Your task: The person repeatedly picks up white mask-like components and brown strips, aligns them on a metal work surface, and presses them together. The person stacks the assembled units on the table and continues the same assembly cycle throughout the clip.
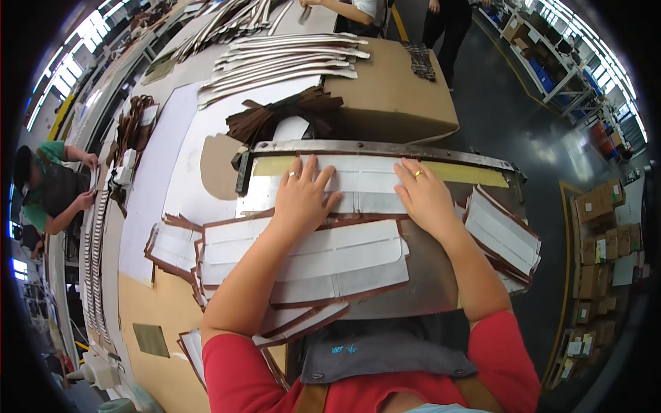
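Here my left hand [301, 199] and right hand [423, 198] lie flat, fingers spread, holding nothing, pressing a white panel [361, 182] under the metal bar [385, 148]. Aligning it, I judge; the next move needs even pressure.

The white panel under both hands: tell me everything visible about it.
The white panel is a flat, wide piece, seemingly leather or lined fabric, with dark brown edging and faint vertical seams or fold lines. It lies flat on a grey metal plate, its top edge against a yellowish strip below a metal bar. The left hand and right hand press on it, palms down, fingers spread. Similar panels overlap below.
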The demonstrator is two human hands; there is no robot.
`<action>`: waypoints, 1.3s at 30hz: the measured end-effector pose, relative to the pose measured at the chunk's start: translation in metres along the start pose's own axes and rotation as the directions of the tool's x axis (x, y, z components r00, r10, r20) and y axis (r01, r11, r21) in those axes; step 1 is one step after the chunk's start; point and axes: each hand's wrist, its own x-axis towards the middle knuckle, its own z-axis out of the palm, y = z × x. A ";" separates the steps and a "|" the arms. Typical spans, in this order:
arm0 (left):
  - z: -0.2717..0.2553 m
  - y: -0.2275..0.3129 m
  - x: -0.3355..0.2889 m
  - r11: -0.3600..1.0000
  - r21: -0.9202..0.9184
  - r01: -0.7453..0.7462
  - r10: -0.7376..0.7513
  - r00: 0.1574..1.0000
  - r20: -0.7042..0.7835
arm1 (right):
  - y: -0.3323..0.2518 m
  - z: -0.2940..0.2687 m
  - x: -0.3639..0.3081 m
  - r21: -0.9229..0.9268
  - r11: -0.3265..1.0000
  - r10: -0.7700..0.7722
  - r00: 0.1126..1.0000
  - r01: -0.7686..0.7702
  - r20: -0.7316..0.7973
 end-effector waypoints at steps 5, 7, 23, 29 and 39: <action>-0.002 -0.001 -0.001 1.000 0.026 0.006 -0.005 1.000 -0.013 | 0.017 -0.007 -0.002 0.090 0.995 0.044 0.999 -0.043 -0.013; 0.002 -0.001 -0.002 0.999 0.028 -0.025 0.026 0.999 -0.047 | 0.022 -0.006 -0.009 0.059 0.998 0.036 0.999 -0.035 -0.014; 0.009 0.004 0.009 0.994 -0.010 -0.110 0.107 0.987 -0.122 | -0.074 -0.164 0.270 0.021 0.970 -0.237 0.955 0.244 -0.180; 0.017 -0.009 -0.006 0.996 0.007 -0.084 0.084 0.984 -0.157 | -0.111 -0.159 0.162 0.059 0.905 -0.339 0.801 0.420 -0.494; 0.014 -0.005 0.003 0.995 0.020 -0.098 0.100 0.974 -0.203 | -0.060 -0.077 0.012 0.088 0.992 -0.076 0.977 0.095 -0.200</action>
